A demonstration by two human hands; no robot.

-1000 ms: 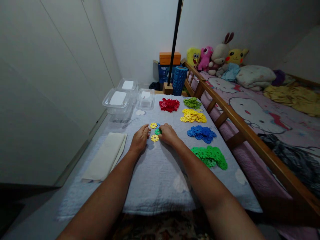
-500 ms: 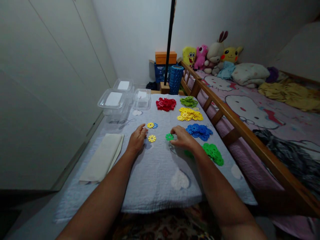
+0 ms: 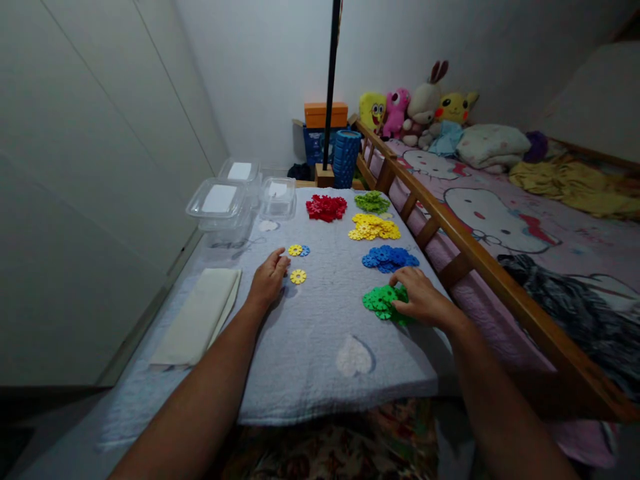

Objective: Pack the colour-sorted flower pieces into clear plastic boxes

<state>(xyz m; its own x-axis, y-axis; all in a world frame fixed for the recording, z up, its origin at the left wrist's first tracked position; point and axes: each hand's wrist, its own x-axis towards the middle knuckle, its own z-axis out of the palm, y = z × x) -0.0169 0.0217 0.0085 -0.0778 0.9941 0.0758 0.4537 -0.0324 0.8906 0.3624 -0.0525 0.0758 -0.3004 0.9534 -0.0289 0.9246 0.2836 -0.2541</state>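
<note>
Right hand over the green pile, on the cloth-covered desk, near side, right. Thumb and index apart, discs showing between them; whether a piece is pinched, cannot tell. Key relation: most visible green lies left of the palm, at and beyond the fingertips; more is partly hidden beneath the hand. Pieces round, no long axis; pile broader left to right. Blue pile just beyond.

Left hand well apart from the green, fingers extended, close together, holding nothing. Nearest it, just right: lower yellow disc, upper yellow disc, the latter against a blue disc.
</note>
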